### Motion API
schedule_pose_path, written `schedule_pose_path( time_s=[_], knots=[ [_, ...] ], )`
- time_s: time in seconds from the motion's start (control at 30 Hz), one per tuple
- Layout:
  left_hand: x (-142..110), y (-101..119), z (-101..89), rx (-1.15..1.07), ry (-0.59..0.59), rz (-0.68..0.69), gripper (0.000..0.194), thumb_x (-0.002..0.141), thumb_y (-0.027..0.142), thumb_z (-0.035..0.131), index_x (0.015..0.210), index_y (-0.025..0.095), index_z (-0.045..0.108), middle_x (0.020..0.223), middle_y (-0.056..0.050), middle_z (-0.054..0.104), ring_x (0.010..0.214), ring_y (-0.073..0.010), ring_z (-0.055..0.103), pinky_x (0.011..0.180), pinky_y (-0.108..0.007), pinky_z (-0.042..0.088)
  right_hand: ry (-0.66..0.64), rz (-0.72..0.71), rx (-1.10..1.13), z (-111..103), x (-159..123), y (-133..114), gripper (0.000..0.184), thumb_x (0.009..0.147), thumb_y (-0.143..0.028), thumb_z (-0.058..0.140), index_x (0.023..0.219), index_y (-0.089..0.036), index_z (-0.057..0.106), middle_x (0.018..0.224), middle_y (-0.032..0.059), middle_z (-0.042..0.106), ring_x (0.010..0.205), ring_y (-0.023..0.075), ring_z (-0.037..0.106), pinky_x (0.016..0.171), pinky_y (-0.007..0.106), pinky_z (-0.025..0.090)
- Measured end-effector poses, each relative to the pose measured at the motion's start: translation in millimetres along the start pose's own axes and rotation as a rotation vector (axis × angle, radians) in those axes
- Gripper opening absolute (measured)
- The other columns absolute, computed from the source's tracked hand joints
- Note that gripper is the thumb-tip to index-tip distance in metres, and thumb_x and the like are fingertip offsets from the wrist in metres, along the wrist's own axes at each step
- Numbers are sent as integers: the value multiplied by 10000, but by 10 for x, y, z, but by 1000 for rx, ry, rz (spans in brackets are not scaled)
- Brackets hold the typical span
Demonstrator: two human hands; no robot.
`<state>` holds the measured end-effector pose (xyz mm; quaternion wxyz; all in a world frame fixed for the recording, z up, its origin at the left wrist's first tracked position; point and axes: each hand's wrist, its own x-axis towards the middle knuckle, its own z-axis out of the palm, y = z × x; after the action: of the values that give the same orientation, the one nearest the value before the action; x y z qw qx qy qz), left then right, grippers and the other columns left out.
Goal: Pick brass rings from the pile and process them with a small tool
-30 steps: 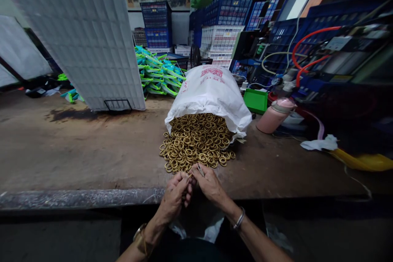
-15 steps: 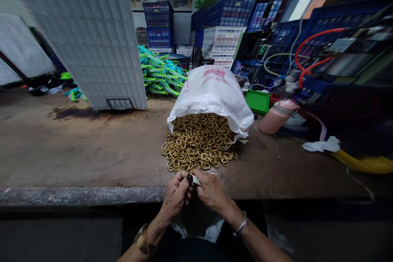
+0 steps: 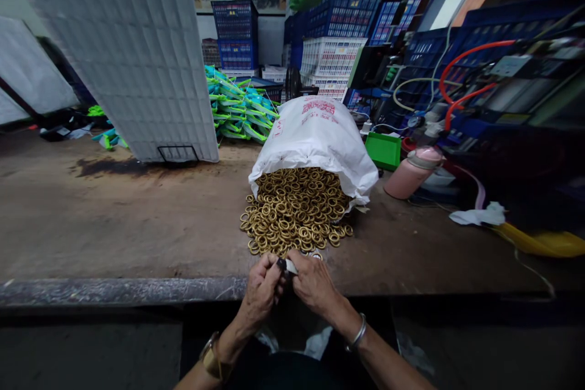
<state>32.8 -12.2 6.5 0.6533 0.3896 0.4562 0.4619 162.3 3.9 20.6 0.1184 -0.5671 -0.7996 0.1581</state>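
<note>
A white sack (image 3: 317,134) lies on its side on the worn brown workbench (image 3: 114,225), spilling a heap of brass-coloured rings (image 3: 295,213) toward me. At the bench's near edge, just below the heap, my left hand (image 3: 260,292) and my right hand (image 3: 315,283) are closed and pressed together. Between their fingertips they pinch a small dark and pale piece (image 3: 287,265); I cannot make out what it is. A watch sits on my left wrist and a bangle on my right.
A large white grid panel (image 3: 132,61) leans at the back left, with a stack of green and blue parts (image 3: 240,109) beside it. A green box (image 3: 381,149), pink bottle (image 3: 411,170), white rag (image 3: 478,214), hoses and blue crates (image 3: 340,12) crowd the right and back.
Both hands have shifted slightly up and right toward the ring heap. The small piece now shows between the fingertips, where a thin stick-like thing showed a second ago.
</note>
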Motion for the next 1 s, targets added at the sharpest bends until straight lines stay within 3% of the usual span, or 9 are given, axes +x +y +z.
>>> schedule_pose_path(
  time_s=[0.43, 0.63, 0.8, 1.0],
  knots=[
    [-7, -47, -58, -34, -29, 52, 277, 764, 433, 513, 694, 191, 398, 509, 81, 414, 393, -30, 341, 389, -144, 266, -33, 8, 47, 51, 3, -41, 197, 718, -72, 374, 819, -182, 502, 714, 26, 617, 597, 119, 502, 543, 246, 206],
    [-118, 58, -43, 47, -2, 16, 323, 733, 472, 532, 652, 183, 412, 500, 74, 429, 377, -33, 348, 362, -143, 251, -78, 59, -38, 86, 46, 20, 200, 723, -74, 400, 852, -182, 508, 717, 33, 619, 614, 129, 524, 533, 252, 200],
    [-234, 106, -29, -83, -147, -79, 294, 740, 452, 545, 698, 184, 430, 541, 59, 481, 378, -30, 378, 355, -137, 264, 36, 181, -126, 69, 174, 240, 222, 694, -43, 404, 842, -176, 503, 678, 33, 605, 592, 132, 517, 525, 254, 194],
    [-131, 56, -88, -320, -121, -127, 320, 727, 465, 549, 692, 159, 461, 676, 5, 536, 402, -30, 388, 321, -141, 254, 179, 179, -140, -53, 436, 278, 172, 754, -95, 413, 846, -188, 524, 665, 18, 609, 597, 125, 535, 532, 246, 210]
  ],
)
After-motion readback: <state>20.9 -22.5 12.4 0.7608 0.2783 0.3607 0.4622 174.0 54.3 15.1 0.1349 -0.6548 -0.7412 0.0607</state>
